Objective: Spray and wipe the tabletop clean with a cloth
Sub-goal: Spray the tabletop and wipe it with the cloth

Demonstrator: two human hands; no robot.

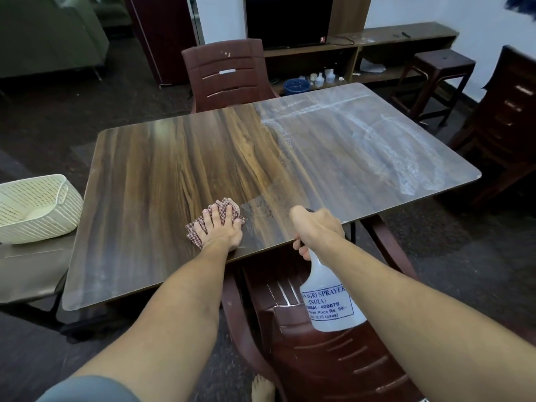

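Pressing checked cloth (216, 220) flat, woodgrain tabletop (179, 158)

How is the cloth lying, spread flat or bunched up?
Bunched up: the cloth sits crumpled under the left hand, folds poking out around it.

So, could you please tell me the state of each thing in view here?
tabletop: left part wiped clear, right part smeared white.
cloth: crumpled, pressed on the tabletop.
left hand: flat on the cloth, fingers spread.
spray bottle: held roughly upright beside the near table edge.
right hand: grips the spray bottle's head.
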